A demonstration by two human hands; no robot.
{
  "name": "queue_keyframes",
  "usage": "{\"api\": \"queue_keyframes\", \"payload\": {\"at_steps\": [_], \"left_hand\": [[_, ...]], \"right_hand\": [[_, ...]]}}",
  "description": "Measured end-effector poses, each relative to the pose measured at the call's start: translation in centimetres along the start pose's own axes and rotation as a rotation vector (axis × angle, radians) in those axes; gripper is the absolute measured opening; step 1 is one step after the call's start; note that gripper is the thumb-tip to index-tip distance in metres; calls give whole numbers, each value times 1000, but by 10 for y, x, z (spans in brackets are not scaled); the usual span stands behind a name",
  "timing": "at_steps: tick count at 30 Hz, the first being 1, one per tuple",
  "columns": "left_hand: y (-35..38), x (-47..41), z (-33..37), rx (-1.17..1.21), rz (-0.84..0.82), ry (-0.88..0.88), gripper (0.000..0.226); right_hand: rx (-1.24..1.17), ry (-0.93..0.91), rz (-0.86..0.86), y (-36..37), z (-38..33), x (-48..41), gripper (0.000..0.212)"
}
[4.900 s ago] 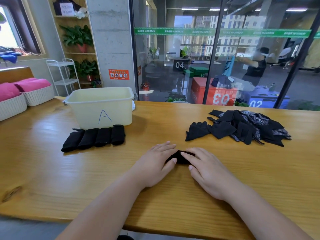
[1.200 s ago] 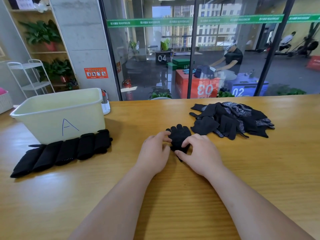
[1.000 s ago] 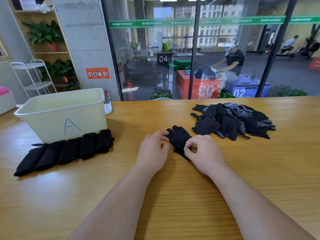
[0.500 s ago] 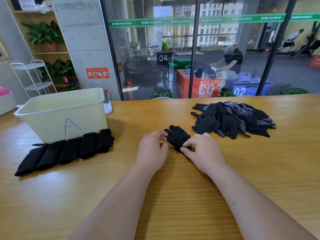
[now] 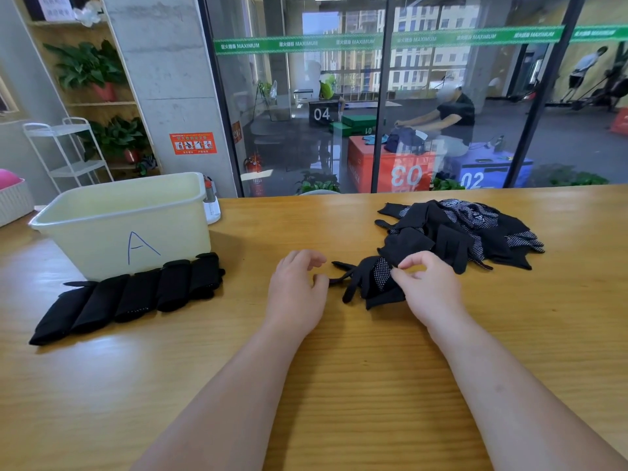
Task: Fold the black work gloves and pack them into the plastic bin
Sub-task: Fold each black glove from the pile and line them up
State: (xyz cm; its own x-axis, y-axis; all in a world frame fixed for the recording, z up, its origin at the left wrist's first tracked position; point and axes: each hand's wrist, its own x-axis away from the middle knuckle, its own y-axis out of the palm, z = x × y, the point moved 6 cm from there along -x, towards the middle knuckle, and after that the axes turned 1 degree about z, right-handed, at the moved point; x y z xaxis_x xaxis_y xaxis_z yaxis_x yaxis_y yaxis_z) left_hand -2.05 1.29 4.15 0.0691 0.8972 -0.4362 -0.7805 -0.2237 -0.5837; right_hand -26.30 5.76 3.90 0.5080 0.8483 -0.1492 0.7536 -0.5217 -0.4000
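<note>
R hand (image 5: 429,289) pinching glove (image 5: 372,282), L hand (image 5: 296,290) open

Two bare forearms enter from the lower edge of the frame, with no sleeves, gloves, watch or rings visible. The left hand (image 5: 295,291) and right hand (image 5: 429,291) are uncovered, with short, unpainted fingernails.

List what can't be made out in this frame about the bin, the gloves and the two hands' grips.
Head view:
- Plastic bin: its floor is hidden by the near wall, so any gloves inside are unseen.
- Glove being worked: crumpled and partly under the right hand; one glove or a pair is unclear.
- Left hand: contact with the glove's fingertip is unclear.
- Loose pile: overlapping, uncountable.
</note>
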Motion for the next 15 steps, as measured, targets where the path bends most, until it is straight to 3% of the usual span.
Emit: {"api": "queue_keyframes", "payload": {"at_steps": [4, 7, 10, 12, 15], "left_hand": [[4, 3, 6, 61, -50, 54, 25], [8, 5, 9, 41, -96, 95, 24], [9, 5, 6, 35, -110, 83, 25], [10, 4, 4, 35, -119, 77, 27], [12, 4, 2, 18, -137, 72, 29]], "right_hand": [[1, -77, -56, 2, 0, 0, 19], [286, -196, -93, 4, 3, -3, 36], [556, -208, -147, 9, 7, -3, 31], [792, -207, -166, 12, 7, -1, 40], [924, -197, -152, 11, 4, 2, 50]]}}
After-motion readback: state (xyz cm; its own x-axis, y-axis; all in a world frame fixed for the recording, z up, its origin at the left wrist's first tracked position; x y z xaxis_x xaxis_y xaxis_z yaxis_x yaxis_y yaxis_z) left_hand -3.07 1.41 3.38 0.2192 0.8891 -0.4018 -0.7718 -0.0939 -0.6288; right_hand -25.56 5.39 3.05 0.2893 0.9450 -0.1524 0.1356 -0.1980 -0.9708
